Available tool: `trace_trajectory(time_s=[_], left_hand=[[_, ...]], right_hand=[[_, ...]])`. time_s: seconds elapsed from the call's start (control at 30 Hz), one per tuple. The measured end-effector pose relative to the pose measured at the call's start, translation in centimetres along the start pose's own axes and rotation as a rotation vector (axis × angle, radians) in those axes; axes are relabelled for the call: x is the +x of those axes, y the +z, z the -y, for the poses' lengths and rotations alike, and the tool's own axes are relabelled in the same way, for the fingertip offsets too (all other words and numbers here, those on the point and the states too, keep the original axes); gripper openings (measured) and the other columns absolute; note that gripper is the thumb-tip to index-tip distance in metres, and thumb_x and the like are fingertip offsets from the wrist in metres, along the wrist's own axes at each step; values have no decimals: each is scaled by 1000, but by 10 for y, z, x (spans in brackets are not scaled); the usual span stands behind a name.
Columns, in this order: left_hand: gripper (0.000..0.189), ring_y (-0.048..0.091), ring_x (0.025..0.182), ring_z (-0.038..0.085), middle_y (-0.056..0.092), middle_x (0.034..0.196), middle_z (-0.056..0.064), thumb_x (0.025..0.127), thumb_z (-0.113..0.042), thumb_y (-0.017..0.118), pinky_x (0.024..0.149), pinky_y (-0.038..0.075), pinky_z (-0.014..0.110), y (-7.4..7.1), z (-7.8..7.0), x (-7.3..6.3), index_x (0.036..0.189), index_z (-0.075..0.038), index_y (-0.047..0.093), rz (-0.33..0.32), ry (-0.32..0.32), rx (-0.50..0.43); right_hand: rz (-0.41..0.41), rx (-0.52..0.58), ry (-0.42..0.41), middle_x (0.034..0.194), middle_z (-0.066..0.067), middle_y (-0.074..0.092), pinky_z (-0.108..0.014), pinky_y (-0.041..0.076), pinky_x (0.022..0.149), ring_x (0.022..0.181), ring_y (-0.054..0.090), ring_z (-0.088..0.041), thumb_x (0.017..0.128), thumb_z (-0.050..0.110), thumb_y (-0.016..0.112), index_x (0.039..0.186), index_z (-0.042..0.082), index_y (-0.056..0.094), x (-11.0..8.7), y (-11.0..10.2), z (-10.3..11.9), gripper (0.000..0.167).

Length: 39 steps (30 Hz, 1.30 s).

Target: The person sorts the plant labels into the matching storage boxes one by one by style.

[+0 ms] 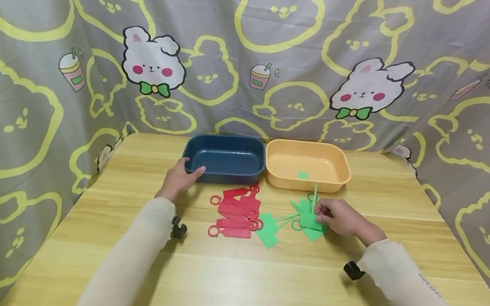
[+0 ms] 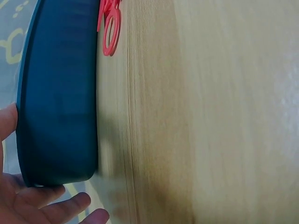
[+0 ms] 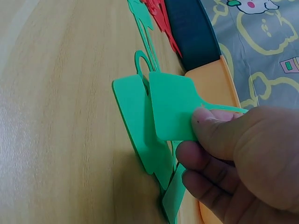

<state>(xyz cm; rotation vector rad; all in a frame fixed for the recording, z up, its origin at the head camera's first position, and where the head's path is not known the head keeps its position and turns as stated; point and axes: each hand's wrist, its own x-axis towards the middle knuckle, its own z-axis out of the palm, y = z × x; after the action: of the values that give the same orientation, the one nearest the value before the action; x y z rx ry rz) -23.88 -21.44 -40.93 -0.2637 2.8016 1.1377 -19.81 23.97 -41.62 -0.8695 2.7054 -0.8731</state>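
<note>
My right hand pinches a flat green plastic tag with a thin stem between thumb and fingers. It is above a loose pile of green tags, some with rings. My left hand rests at the near left corner of a dark blue basin, its thumb by the front rim and its other fingers spread beside the end wall. A pile of red tags with rings lies in front of this basin. Inside the yellow-orange basin is a green piece.
The two basins stand side by side at the back of the wooden table. Behind them hangs a grey curtain with cartoon prints. The red and green piles lie close together in front of the basins.
</note>
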Motion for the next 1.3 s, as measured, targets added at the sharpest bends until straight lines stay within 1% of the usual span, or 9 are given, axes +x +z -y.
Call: trace_trajectory(time_s=[0.1,0.37,0.57,0.73,1.0,1.2,1.3], left_hand=[[87,31,137,43,29,151,27,93,-59,51,109,27,54,-1,-2,0,153,-5,19,2,1,4],[84,30,137,43,28,152,27,95,-55,53,109,27,55,0,-1,-1,153,-5,19,-2,-12,-9],[85,30,137,43,28,152,27,94,-56,52,109,26,55,1,-2,-2,153,-4,19,-4,-12,-3],[85,29,138,42,28,152,26,94,-57,52,109,26,54,1,-2,-1,153,-5,19,-5,-11,-3],[85,29,138,43,27,153,26,94,-57,52,109,26,55,1,-3,-2,153,-5,19,-5,-28,1],[84,30,138,42,28,153,26,94,-57,53,109,27,55,1,-4,-2,153,-6,21,-16,-33,-5],[84,31,137,43,29,152,27,94,-56,53,109,27,55,1,-4,-1,152,-5,22,-16,-24,-2]], right_hand=[[-10,13,-6,74,4,55,-26,46,62,69,51,-11,87,0,69,86,5,60,0,0,-1,11],[-23,32,0,73,3,54,-26,44,60,68,49,-12,88,-1,68,86,5,60,0,2,-1,11],[-37,37,6,72,4,52,-25,42,58,66,48,-12,88,0,68,87,6,60,2,1,2,10],[-61,49,-5,72,3,52,-25,42,57,66,47,-12,88,-1,68,87,4,60,2,0,4,9],[-82,47,-8,72,5,53,-25,42,58,65,48,-11,90,1,67,87,6,60,7,1,3,9],[-96,68,6,72,3,54,-25,41,56,64,48,-11,92,2,65,87,7,59,8,0,5,9],[-96,73,14,72,3,54,-25,41,56,64,48,-12,92,2,65,88,7,59,8,-2,6,9]])
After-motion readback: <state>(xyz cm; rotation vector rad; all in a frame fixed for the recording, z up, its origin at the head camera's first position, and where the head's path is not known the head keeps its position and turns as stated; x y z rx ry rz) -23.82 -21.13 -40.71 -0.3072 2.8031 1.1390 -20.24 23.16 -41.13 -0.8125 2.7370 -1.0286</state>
